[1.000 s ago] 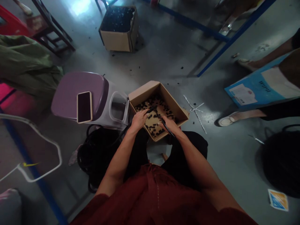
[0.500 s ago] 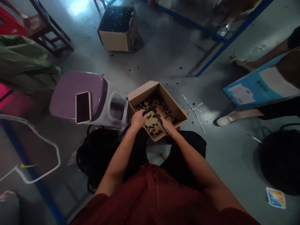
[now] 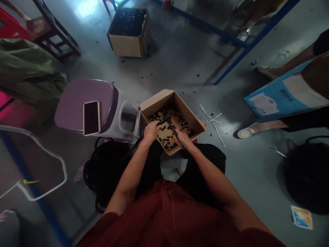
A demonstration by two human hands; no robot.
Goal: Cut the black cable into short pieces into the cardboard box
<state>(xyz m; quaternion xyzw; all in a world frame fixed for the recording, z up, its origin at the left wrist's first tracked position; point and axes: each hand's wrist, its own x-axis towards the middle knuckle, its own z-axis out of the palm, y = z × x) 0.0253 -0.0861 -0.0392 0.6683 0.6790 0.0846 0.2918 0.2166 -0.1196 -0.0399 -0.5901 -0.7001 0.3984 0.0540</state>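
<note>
An open cardboard box [image 3: 187,109] stands between my knees, with many small black pieces scattered on its bottom. My left hand [image 3: 151,132] is closed on a black strip [image 3: 163,121] whose end reaches over the box. From behind that hand the strip trails toward a dark coil. My right hand [image 3: 182,138] grips a slim dark tool [image 3: 180,141], which looks like scissors or pliers. The tool's tip lies close to the end of the strip above the box; whether they touch is too small to tell.
On the left, a purple-topped stool [image 3: 73,99] bears a phone [image 3: 91,117]. Black coils [image 3: 102,171] lie beside my left leg. Ahead is another box [image 3: 127,45] of black pieces. A blue box [image 3: 272,99] and a person's foot [image 3: 248,132] are at the right.
My right hand and the tool have shifted very slightly. My left hand stays almost in place, still holding the strip.
</note>
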